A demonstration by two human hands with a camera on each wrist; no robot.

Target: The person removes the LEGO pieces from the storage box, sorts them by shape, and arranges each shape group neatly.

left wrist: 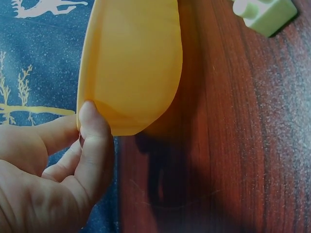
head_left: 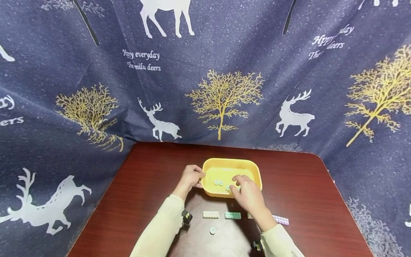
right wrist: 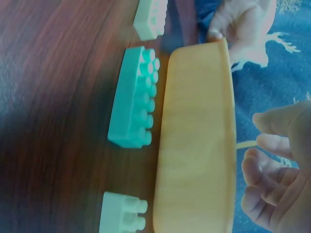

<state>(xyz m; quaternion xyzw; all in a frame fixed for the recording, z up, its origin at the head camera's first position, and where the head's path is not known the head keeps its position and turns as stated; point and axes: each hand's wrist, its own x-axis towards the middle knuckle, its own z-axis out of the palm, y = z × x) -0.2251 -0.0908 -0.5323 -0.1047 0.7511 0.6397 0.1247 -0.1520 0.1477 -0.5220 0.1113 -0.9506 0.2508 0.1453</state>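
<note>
My left hand (head_left: 191, 176) pinches the rim of a yellow plastic bin (head_left: 232, 195) at its left end, as the left wrist view also shows with the fingers (left wrist: 95, 141) on the corner. Over the bin's right front part hovers my right hand (head_left: 248, 194), thumb and fingers apart and loosely bent, nothing seen between them. Small pale round pieces with hollow centres lie on the bin floor: two together, a round piece (head_left: 216, 182) and its neighbour (head_left: 221, 183), plus another round piece (head_left: 227, 188) near my right fingertips. Part of the bin's inside is hidden behind that hand.
In front of the bin stands a row of studded toy bricks: a cream brick (head_left: 210, 215), a green brick (head_left: 232, 215), a pale brick (right wrist: 119, 213) partly covered by my right arm in the head view, and a purple brick (head_left: 280, 220). A loose round piece (head_left: 212, 231) lies nearer me.
</note>
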